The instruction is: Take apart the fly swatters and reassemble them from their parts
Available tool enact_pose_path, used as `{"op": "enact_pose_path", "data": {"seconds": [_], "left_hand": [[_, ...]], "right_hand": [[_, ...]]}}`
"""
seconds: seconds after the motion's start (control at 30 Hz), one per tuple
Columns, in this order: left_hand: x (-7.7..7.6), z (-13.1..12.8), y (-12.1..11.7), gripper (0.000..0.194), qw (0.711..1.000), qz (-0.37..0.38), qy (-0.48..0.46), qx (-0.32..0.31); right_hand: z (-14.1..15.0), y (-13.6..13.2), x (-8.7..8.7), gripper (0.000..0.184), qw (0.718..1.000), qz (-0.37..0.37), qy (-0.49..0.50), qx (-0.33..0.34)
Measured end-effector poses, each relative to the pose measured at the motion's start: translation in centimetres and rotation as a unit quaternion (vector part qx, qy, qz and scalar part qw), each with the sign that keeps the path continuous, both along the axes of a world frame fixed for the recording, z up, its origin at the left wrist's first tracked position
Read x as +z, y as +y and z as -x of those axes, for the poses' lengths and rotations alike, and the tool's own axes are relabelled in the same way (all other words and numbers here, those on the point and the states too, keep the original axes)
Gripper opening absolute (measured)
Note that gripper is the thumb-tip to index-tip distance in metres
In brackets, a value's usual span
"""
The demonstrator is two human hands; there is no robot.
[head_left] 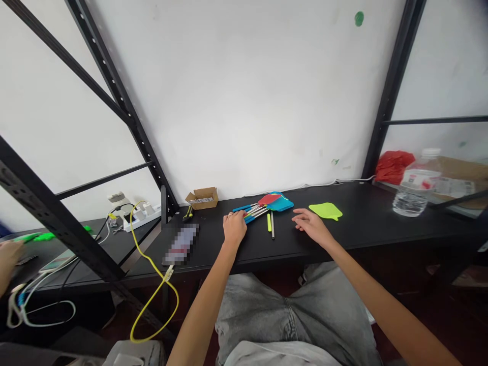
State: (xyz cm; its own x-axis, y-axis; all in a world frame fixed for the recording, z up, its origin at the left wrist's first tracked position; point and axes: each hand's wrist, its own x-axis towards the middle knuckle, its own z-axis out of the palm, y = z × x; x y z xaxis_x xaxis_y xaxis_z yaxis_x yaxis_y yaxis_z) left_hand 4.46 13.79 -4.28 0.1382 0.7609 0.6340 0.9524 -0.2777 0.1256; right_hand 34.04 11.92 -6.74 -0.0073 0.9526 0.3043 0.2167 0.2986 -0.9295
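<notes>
A bundle of swatter-like tools with metal rods, blue grips and red and blue heads (pixel 272 202) lies on the black table (pixel 366 223). My left hand (pixel 234 227) rests at the handle ends, fingers curled onto them. My right hand (pixel 310 225) lies flat on the table to the right, fingers spread and empty. A single rod with a lime green grip (pixel 270 223) lies between the hands. A separate lime green head (pixel 325 210) lies just beyond my right hand.
A small open cardboard box (pixel 203 197) stands at the back left. A phone (pixel 180 245) with a yellow cable lies at the left front. A water bottle (pixel 418 184) and a red bag (pixel 392 166) stand at the right. Another person's hand (pixel 7 259) shows at the far left.
</notes>
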Motion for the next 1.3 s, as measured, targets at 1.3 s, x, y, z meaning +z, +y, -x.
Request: {"op": "enact_pose_path", "data": {"seconds": [1.3], "left_hand": [[0.4, -1.6, -1.5, 0.026, 0.96, 0.098, 0.025, -0.26]], "right_hand": [[2.7, -3.3, 1.6, 0.013, 0.883, -0.234, -0.401, 0.072]]}}
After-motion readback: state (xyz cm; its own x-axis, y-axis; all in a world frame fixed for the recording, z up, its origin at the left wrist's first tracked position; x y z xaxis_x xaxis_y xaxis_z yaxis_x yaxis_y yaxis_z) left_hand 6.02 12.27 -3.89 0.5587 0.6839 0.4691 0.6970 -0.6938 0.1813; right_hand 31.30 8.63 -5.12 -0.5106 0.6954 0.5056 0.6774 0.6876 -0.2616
